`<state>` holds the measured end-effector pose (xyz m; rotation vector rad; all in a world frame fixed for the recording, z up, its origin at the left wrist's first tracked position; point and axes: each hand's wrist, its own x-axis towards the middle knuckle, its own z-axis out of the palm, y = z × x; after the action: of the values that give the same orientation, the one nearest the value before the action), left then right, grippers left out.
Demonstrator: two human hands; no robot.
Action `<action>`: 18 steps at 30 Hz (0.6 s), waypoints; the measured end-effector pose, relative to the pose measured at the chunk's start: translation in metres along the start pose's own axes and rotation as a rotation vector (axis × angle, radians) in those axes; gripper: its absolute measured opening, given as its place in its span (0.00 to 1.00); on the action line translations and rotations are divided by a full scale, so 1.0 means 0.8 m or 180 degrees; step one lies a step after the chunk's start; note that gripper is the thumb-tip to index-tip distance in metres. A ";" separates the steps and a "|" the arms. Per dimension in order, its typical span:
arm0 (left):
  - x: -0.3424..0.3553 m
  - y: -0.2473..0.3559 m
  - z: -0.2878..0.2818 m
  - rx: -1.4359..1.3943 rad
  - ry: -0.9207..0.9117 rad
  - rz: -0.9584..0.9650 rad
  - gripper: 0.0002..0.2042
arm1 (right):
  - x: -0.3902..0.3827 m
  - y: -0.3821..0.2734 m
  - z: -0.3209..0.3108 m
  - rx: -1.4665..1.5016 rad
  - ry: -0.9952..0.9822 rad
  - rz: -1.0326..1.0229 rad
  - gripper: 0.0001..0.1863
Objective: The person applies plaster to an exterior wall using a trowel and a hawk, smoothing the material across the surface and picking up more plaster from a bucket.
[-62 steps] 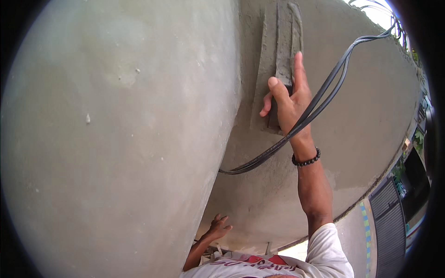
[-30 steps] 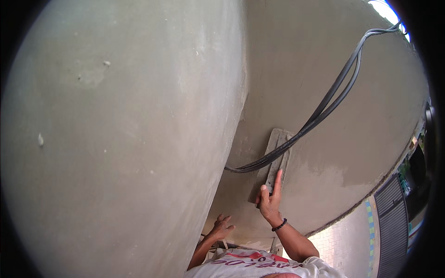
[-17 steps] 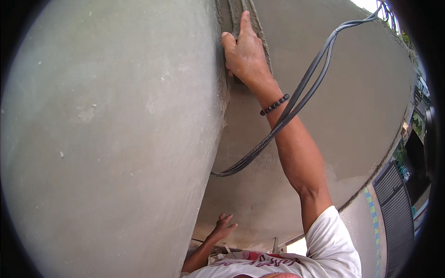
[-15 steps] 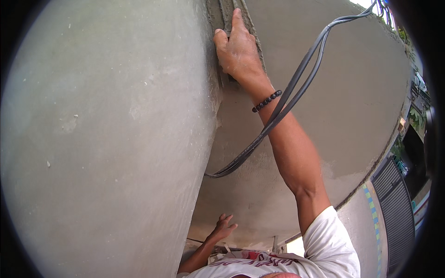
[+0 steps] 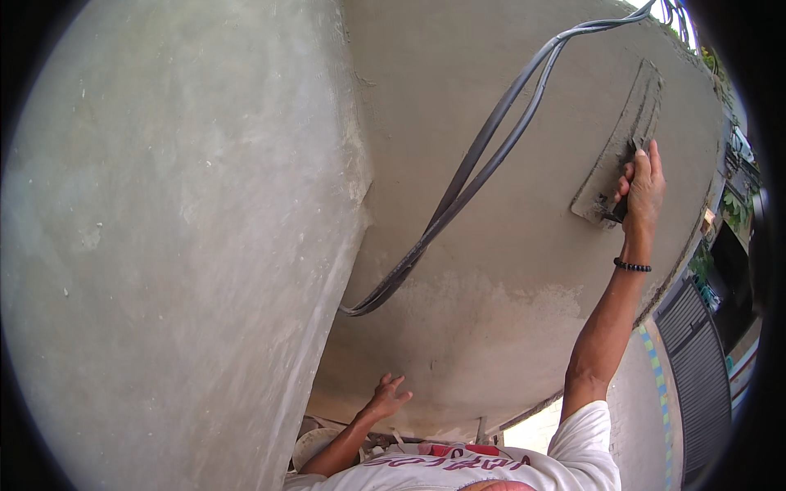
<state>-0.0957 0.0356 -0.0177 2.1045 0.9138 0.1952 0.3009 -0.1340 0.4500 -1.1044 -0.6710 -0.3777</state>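
Observation:
My right hand (image 5: 641,190) grips the dark handle of a long plastering trowel (image 5: 596,190). The trowel's blade, smeared with wet mortar, lies against the rendered grey wall (image 5: 499,245) toward its right edge, tilted up and to the right. A black bead bracelet circles that wrist. Low in the picture, my left hand (image 5: 386,398) is held with its fingers apart and nothing in it, close to the lower part of the wall; I cannot tell whether it touches.
Two dark cables (image 5: 463,184) run from the upper right down across the wall to the corner. A smooth grey wall face (image 5: 188,245) fills the left. Near my left forearm stands a bucket-like container (image 5: 315,444). A dark ribbed gate (image 5: 696,368) is at far right.
My right hand has carried the trowel from the top of the inner corner across to the wall's right side, past the cables. The left hand stays low with its fingers apart.

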 end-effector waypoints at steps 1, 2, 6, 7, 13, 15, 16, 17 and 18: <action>-0.006 -0.003 0.001 -0.0024 -0.0001 -0.0008 0.36 | 0.006 0.020 -0.032 -0.0076 0.0177 0.0074 0.33; -0.010 -0.003 0.003 -0.0048 -0.0015 0.0004 0.36 | 0.013 0.036 -0.067 -0.0167 0.0368 0.0133 0.33; -0.001 -0.001 0.008 0.0049 -0.0190 -0.0028 0.36 | 0.010 0.030 -0.158 -0.0177 0.0854 0.0081 0.31; 0.008 -0.005 0.014 0.0046 -0.0197 -0.0013 0.36 | 0.002 0.015 -0.156 -0.0150 0.0874 -0.0001 0.31; -0.004 -0.010 0.012 0.0054 0.0045 -0.0021 0.35 | -0.040 -0.042 0.014 -0.2079 -0.1313 -0.2290 0.27; -0.005 -0.015 0.016 -0.0029 0.0185 0.0032 0.35 | -0.034 -0.068 0.072 -0.2096 -0.1773 -0.2559 0.28; -0.007 -0.011 0.014 -0.0099 0.0203 0.0026 0.35 | -0.018 -0.086 0.097 -0.2257 -0.1863 -0.2609 0.25; -0.006 -0.004 0.014 -0.0164 0.0206 0.0015 0.35 | 0.005 -0.100 0.121 -0.2426 -0.1955 -0.2645 0.23; -0.005 0.004 0.016 -0.0224 0.0169 0.0050 0.35 | 0.030 -0.116 0.143 -0.2658 -0.1857 -0.2822 0.22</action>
<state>-0.0910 0.0237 -0.0231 2.0506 0.9089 0.2887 0.2283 -0.0674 0.5625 -1.6850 -1.6169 -1.1920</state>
